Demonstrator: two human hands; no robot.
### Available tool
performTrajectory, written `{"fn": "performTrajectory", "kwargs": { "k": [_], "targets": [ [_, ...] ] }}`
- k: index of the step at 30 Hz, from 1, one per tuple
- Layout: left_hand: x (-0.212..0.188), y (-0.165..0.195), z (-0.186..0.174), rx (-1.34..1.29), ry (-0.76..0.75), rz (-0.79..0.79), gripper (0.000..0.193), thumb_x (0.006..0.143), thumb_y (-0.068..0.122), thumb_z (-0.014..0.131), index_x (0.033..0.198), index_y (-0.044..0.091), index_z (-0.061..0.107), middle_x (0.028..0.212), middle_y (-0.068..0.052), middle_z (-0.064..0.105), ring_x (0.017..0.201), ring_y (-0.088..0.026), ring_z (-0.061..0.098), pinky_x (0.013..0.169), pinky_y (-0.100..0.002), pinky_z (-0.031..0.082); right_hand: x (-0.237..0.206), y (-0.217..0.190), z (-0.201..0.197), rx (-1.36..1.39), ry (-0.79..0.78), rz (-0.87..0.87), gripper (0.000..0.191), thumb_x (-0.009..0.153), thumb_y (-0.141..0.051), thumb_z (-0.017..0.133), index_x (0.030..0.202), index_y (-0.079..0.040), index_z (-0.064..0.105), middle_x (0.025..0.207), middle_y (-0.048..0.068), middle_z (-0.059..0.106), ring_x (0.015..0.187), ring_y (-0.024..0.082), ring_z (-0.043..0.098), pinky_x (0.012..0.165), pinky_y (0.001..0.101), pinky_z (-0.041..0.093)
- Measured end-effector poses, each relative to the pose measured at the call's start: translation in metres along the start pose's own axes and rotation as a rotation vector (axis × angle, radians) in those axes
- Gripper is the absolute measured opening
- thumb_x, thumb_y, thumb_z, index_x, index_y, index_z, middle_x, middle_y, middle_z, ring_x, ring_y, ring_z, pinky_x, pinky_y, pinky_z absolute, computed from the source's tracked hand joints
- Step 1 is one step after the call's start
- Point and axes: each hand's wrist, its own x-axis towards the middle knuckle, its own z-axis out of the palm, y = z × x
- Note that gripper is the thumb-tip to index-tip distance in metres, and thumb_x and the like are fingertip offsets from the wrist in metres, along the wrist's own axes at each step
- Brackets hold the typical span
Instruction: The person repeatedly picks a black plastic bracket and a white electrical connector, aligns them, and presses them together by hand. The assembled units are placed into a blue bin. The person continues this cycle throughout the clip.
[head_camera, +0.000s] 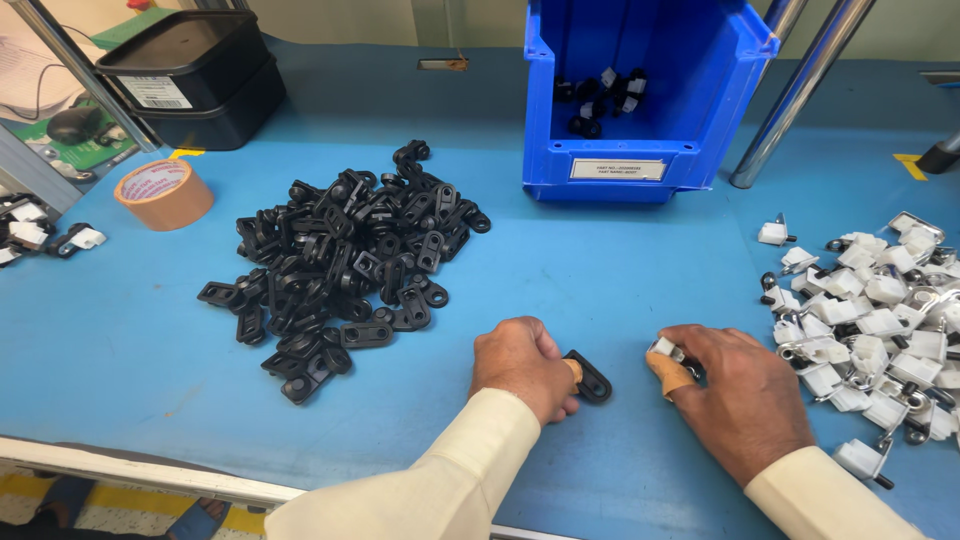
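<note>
2 hands (525, 365) (745, 395), 1 blue bin (640, 100), 1 tape roll (163, 193), 2 stacked black boxes (190, 75), 1 pile of black brackets (345, 255) & 1 of white clips (875, 320), way too many to count tbh.

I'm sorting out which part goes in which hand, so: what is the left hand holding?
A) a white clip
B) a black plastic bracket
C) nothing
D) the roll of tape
B: the left hand grips a black plastic bracket on the blue table, while the right hand holds a small white and metal piece.
</note>
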Motion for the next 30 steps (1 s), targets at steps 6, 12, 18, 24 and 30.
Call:
{"fn": "performTrajectory", "kwargs": {
  "k": [6, 12, 18, 24, 30],
  "targets": [
    [-0.004, 0.006, 0.016, -0.169, -0.054, -0.06, 0.015, 0.086, 0.001, 0.071, 0.083, 0.0, 0.056, 0.085, -0.017, 0.076, 0.064, -0.026, 0.078, 0.051, -0.033, 0.062, -0.002, 0.003, -0.003, 0.472, -0.097, 0.397, 0.03, 0.081, -0.012, 0.081, 0.111, -0.011, 0.079, 0.088, 0.006, 0.081, 0.078, 0.014, 0.074, 0.075, 0.0292, 0.058],
    [-0.009, 0.012, 0.021, -0.115, -0.108, -0.062, 0.02, 0.086, -0.002, 0.073, 0.092, 0.0, 0.054, 0.087, -0.019, 0.074, 0.068, -0.028, 0.078, 0.055, -0.035, 0.064, -0.01, -0.004, 0.007, 0.751, -0.133, 0.385, 0.028, 0.082, -0.008, 0.076, 0.11, -0.007, 0.079, 0.088, 0.005, 0.083, 0.077, 0.01, 0.074, 0.072, 0.0269, 0.06],
    [-0.009, 0.029, 0.012, 0.29, -0.219, 0.023, 0.015, 0.084, 0.007, 0.076, 0.082, -0.008, 0.074, 0.079, -0.017, 0.078, 0.064, -0.023, 0.077, 0.054, -0.031, 0.063, -0.014, -0.011, 0.003, 0.599, -0.096, 0.353, 0.028, 0.083, -0.013, 0.08, 0.111, -0.011, 0.078, 0.089, 0.005, 0.082, 0.076, 0.012, 0.076, 0.069, 0.0279, 0.061],
    [-0.011, 0.034, 0.011, 0.284, -0.24, 0.002, 0.009, 0.086, 0.003, 0.072, 0.086, -0.006, 0.074, 0.082, -0.016, 0.077, 0.065, -0.022, 0.077, 0.054, -0.03, 0.063, -0.019, -0.017, 0.0, 0.35, 0.015, 0.046, 0.037, 0.075, -0.012, 0.082, 0.112, -0.016, 0.076, 0.101, 0.007, 0.078, 0.082, 0.017, 0.078, 0.067, 0.0304, 0.063],
    [-0.006, 0.028, 0.011, 0.195, -0.255, 0.018, 0.014, 0.091, 0.002, 0.062, 0.094, -0.006, 0.071, 0.086, -0.018, 0.077, 0.065, -0.025, 0.077, 0.053, -0.032, 0.063, -0.013, -0.015, 0.004, 0.291, -0.047, 0.052, 0.046, 0.075, -0.011, 0.082, 0.119, -0.019, 0.074, 0.102, 0.004, 0.078, 0.082, 0.018, 0.077, 0.07, 0.032, 0.062]
  ]
}}
